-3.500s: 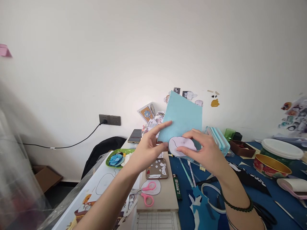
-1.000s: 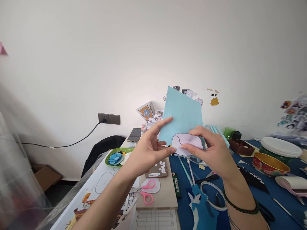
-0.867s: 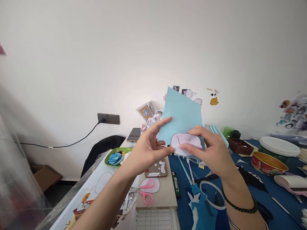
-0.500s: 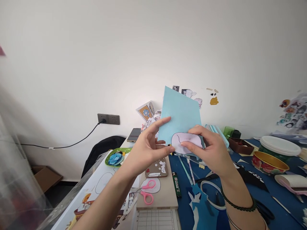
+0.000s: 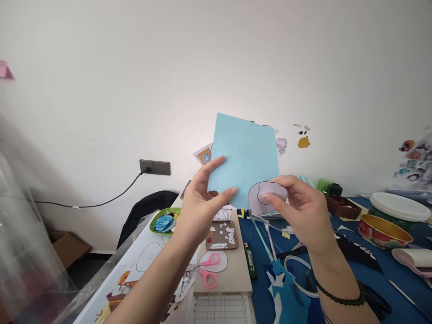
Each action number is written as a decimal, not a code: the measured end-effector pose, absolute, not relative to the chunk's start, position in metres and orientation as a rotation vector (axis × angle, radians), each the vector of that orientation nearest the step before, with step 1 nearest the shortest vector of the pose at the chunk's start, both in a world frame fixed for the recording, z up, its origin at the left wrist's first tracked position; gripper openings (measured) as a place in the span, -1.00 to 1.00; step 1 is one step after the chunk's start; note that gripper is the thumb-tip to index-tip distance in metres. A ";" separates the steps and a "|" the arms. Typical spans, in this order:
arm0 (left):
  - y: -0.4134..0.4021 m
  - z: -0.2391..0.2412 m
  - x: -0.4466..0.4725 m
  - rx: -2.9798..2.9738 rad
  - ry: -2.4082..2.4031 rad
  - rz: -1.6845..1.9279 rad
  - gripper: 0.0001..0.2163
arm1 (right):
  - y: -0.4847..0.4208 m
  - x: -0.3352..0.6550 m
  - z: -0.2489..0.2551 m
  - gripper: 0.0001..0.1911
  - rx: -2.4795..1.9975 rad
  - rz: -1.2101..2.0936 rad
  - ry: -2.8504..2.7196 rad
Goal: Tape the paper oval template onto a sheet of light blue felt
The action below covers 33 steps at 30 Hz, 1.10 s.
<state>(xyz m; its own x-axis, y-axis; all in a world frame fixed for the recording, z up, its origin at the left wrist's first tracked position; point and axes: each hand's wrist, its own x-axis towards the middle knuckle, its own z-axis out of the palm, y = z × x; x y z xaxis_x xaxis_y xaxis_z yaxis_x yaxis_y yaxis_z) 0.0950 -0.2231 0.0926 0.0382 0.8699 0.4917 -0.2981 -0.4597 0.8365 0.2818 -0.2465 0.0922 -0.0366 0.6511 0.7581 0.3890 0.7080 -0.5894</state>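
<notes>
Above the desk I hold a light blue sheet (image 5: 243, 157) upright. My left hand (image 5: 199, 209) pinches its lower left edge between thumb and fingers. My right hand (image 5: 300, 211) pinches a pale lilac oval paper cut-out (image 5: 261, 199) with a black outline against the sheet's lower right corner. A dark bead bracelet is on my right wrist.
Below lie pink scissors (image 5: 207, 270), a brown sticker card (image 5: 221, 235), a green dish of blue pieces (image 5: 164, 221), a green tube (image 5: 249, 261) and pens on a blue mat (image 5: 340, 279). A gold tin (image 5: 380, 231) and white-lidded tub (image 5: 398, 208) stand right. A wall socket (image 5: 154, 167) is left.
The blue sheet has risen and turned more square to me, shifting left. My right hand has lifted the oval cut-out with it, curling the cut-out slightly at the sheet's corner.
</notes>
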 end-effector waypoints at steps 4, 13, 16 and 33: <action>-0.227 0.095 0.093 1.483 0.710 1.554 -0.39 | -0.245 0.279 0.089 -0.90 -0.918 0.141 -1.639; -0.223 0.088 0.100 1.344 0.653 1.332 -0.52 | -0.248 0.273 0.092 -0.86 -1.020 0.091 -1.626; -0.225 0.088 0.101 1.346 0.597 1.276 -0.41 | -0.249 0.273 0.095 -0.87 -1.019 0.112 -1.670; -0.223 0.090 0.091 1.414 0.599 1.200 -0.69 | -0.251 0.278 0.096 -0.88 -0.984 0.181 -1.795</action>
<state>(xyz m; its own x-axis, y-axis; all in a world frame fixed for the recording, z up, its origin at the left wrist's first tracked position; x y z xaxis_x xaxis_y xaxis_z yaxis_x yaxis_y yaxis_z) 0.0912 -0.2230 0.0899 0.3520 0.8774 0.3259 -0.2671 -0.2396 0.9334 0.2780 -0.2510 0.0961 -0.1293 0.6910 0.7111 0.5352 0.6524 -0.5366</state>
